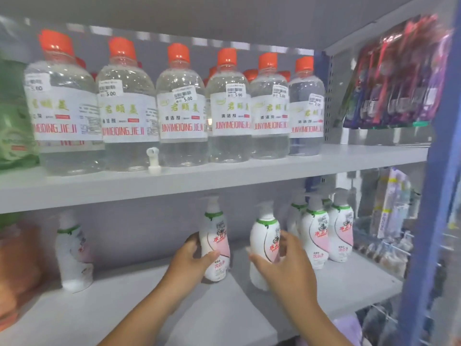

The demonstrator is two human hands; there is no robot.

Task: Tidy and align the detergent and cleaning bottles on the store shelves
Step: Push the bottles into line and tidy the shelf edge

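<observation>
Two grey shelves fill the view, held at the right by a blue upright post (424,245). On the upper shelf (174,181) stands a front row of six big clear bottles (182,108) with orange caps, white labels and price stickers; more orange caps show behind them. The clear liquid fills them almost to the neck. A small white plastic piece (152,159) stands at the shelf edge, in front of the gap between the second and third bottle. A green package (15,116), blurred, sits at the far left.

Hanging packets (399,71) in red and purple are beside this shelf at the right, and more packets hang lower down behind the post.

On the lower shelf (124,300) stand white pump bottles with green collars and pink labels. One pump bottle (73,255) stands alone at the left, well apart from the others. A group of pump bottles (326,228) stands close together at the right, near the post. Between them, the left hand (189,258) grips one pump bottle (215,236), fingers curled behind it and thumb across the front. The right hand (282,265) holds a second pump bottle (264,243), thumb on its left side and fingers curved around its right side. Both bottles are upright; whether they touch the shelf I cannot tell. An orange thing (17,265), blurred, is at the far left.
</observation>
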